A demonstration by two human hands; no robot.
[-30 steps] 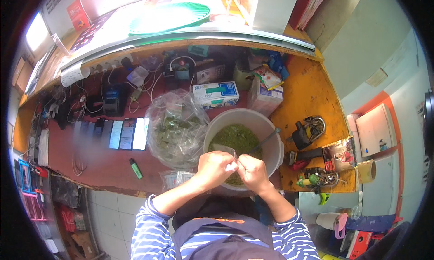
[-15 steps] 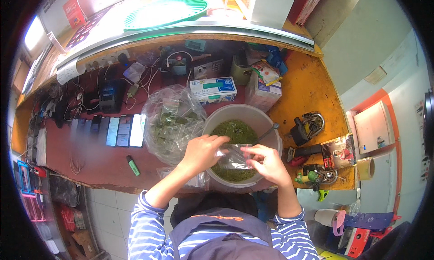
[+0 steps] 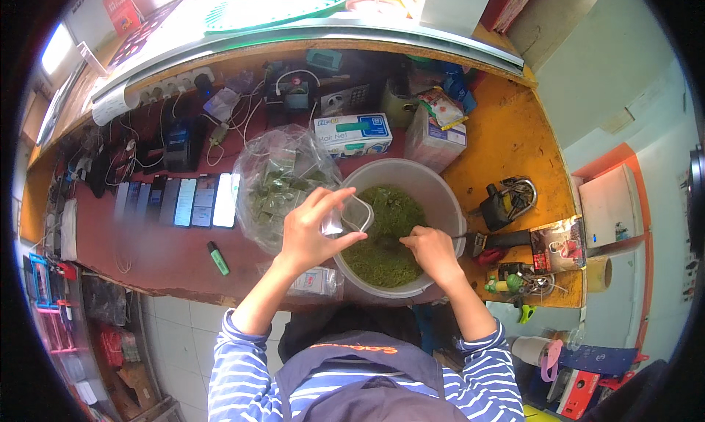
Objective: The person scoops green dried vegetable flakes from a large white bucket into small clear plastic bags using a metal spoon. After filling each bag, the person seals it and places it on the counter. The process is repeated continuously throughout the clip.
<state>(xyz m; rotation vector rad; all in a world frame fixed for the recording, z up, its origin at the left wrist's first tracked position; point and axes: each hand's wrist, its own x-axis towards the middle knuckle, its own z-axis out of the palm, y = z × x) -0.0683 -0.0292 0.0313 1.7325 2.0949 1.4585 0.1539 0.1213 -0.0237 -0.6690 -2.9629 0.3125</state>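
Observation:
My left hand (image 3: 308, 231) holds a small clear plastic bag (image 3: 358, 215) by its mouth, thumb and fingers spread so the bag gapes. The bag hangs over the left side of a white bucket (image 3: 456, 202). Inside the bucket is a heap of loose, crumbly green stuff (image 3: 389, 205). My right hand (image 3: 435, 252) is closed on a spoon (image 3: 389, 241), whose bowl is down in the green stuff and partly hidden. Left of the bucket lies a big clear bag (image 3: 257, 180) with several small green-filled packets.
Several phones (image 3: 204, 200) lie in a row at the left, with a green marker (image 3: 218, 258) in front. Behind the bucket stand a glove-type box (image 3: 352, 133) and a carton (image 3: 435, 143). A padlock-like metal item (image 3: 509, 204) sits right. Flat clear bags (image 3: 316, 282) lie at the near edge.
My right hand has left the small bag and taken hold of the spoon in the bucket. My left hand has opened the bag's mouth, keeping it at the bucket's left side.

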